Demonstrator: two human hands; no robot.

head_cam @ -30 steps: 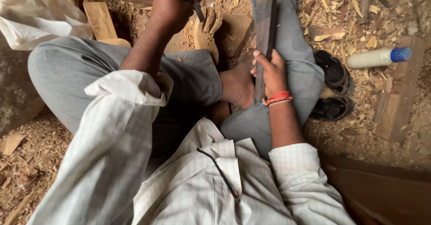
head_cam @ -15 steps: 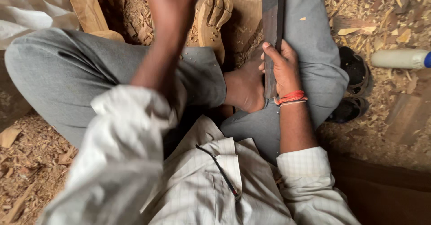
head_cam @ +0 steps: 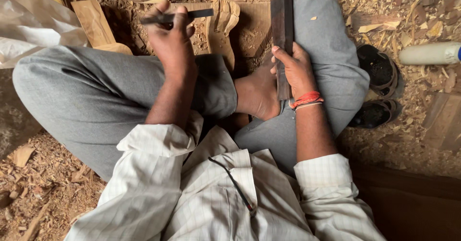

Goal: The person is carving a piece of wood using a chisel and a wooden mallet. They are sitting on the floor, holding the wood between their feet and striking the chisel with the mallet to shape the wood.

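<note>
Wood is what my right hand (head_cam: 295, 70) holds: a long dark wooden bar (head_cam: 282, 24), flat and narrow. It stands up along my right leg, with its low end down by my bare foot (head_cam: 257, 94) and its top end pointing away from me, toward the floor in front. My right fingers are closed around its lower part, and my thumb lies across its face. A red thread band (head_cam: 306, 99) sits on that wrist. My left hand (head_cam: 170, 37) is lifted up and out in front of my left knee. It is closed around a thin dark metal tool (head_cam: 175, 16), which I think is a chisel or a file. That tool lies flat, from left to right, so it is crossways to the bar. Its free end points right, toward the bar, but the two do not touch; there is a gap between them. So the bar lies to the right of my left hand, and my right hand is the one on it. Between my hands, on the ground, lies a pale carved wood piece (head_cam: 222, 27). Wood chips (head_cam: 422, 10) are all around, and a pair of black sandals (head_cam: 379, 87) sits by my right leg.
</note>
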